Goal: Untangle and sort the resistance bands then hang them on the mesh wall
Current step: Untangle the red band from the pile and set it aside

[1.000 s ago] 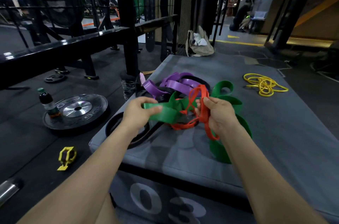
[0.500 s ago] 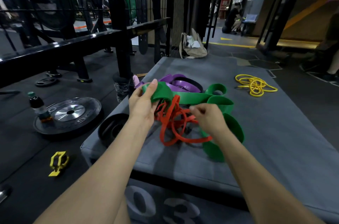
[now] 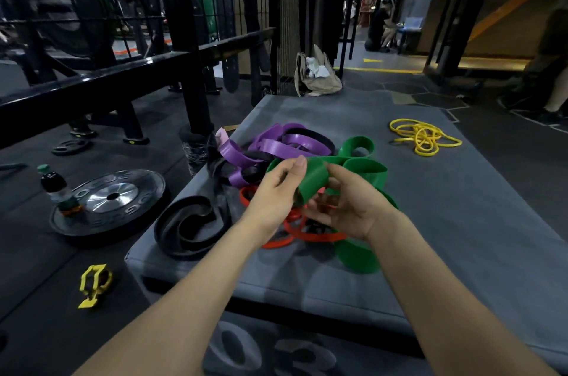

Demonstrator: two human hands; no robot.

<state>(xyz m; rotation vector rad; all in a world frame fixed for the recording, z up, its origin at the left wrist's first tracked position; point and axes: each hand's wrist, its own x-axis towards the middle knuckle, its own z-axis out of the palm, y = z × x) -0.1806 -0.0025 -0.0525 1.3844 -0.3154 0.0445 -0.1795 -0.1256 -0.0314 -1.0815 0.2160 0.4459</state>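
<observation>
Both hands meet over the near middle of the grey padded counter (image 3: 461,222), the left hand (image 3: 276,194) pinching a fold of the wide green band (image 3: 313,180) between thumb and fingers and the right hand (image 3: 347,209) curled around it from below. The green band's lifted stretch runs roughly left to right before looping down beside the right wrist (its end lies flat on the pad). The red band (image 3: 307,234) coils beneath the hands, the purple band (image 3: 276,146) just beyond them, the black band (image 3: 190,225) left of the left wrist, and the yellow band (image 3: 424,137) well apart, far right.
</observation>
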